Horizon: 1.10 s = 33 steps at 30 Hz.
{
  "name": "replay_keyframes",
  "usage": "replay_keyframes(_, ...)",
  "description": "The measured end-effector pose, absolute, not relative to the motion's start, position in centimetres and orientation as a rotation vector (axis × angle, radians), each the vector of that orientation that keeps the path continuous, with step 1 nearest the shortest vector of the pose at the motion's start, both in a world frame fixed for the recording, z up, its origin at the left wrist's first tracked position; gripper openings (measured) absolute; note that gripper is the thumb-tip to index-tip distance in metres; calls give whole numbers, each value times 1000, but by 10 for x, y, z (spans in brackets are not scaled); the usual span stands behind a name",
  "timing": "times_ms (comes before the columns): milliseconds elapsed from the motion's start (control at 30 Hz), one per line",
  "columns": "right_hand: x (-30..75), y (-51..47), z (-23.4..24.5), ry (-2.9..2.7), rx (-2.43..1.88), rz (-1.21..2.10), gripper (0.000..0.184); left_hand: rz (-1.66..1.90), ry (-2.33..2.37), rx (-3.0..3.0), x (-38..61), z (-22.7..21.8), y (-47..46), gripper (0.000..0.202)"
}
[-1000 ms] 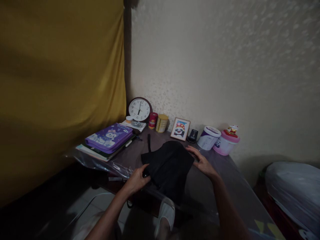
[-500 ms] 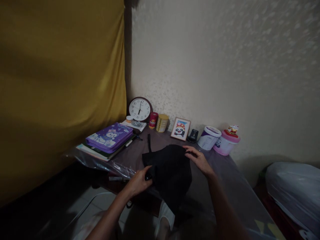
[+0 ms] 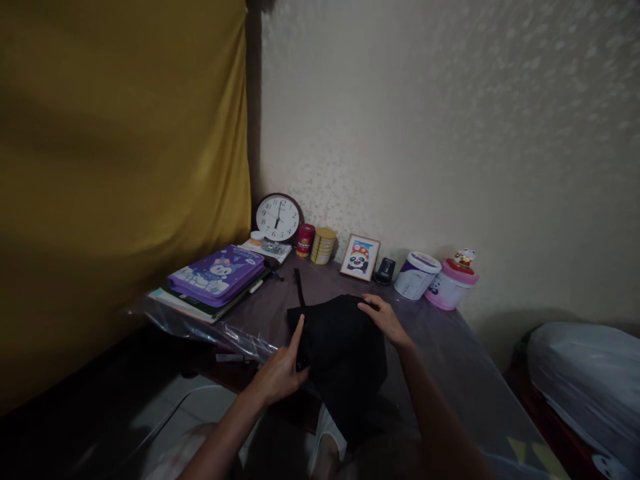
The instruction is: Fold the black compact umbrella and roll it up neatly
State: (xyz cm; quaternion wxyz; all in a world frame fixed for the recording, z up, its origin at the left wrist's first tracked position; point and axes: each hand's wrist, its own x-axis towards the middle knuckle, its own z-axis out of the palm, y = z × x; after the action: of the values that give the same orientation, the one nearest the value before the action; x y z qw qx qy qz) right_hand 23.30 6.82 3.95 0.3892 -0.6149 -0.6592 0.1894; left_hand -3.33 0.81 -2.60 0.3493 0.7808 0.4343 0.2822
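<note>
Loose, dull black cloth with a thin strap (image 3: 345, 360) hangs over the front edge of the table, its lower end tapering to a point. The strap sticks out from the upper left corner. My left hand (image 3: 283, 373) is at the left side of the cloth, the index finger stretched along it, the other fingers curled round a dark glossy part that is mostly hidden. At the upper right edge, my right hand (image 3: 385, 320) pinches the cloth between thumb and fingers. Folds and dim light hide what the cloth belongs to.
A purple case (image 3: 217, 273) lies on books at the left. Along the wall stand a clock (image 3: 278, 217), a red can (image 3: 305, 240), a yellow tin (image 3: 323, 247), a panda picture (image 3: 359, 257), a black stapler-like object (image 3: 385, 271) and two tubs (image 3: 416, 277).
My left index finger has straightened and now points up along the cloth's left edge. The right hand, still on the upper edge, has shifted slightly left and down.
</note>
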Motion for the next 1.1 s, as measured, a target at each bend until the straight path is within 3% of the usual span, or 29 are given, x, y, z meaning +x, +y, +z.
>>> replay_keyframes(367, 239, 78, 20, -1677, -1711, 448, 24, 662, 1135, 2151, -33, -22, 3, 87)
replay_keyframes(667, 237, 77, 20, -1670, -1770, 455, 23, 528, 1131, 2343, -35, -25, 3, 65)
replay_keyframes(833, 233, 75, 18, -1607, -1785, 430, 23, 614, 1058, 2284, -35, -36, 8, 65)
replay_keyframes(933, 224, 69, 24, -1611, -1783, 296, 36, 668, 1029, 2249, -34, -38, 10, 64)
replay_keyframes(1033, 214, 63, 30, -1757, -1809, 168, 60, 684, 1036, 2270, -34, -37, 9, 64)
replay_keyframes(1100, 212, 61, 33, -1804, -1898, 160, 65, 665, 1051, 2310, -35, -36, 7, 65)
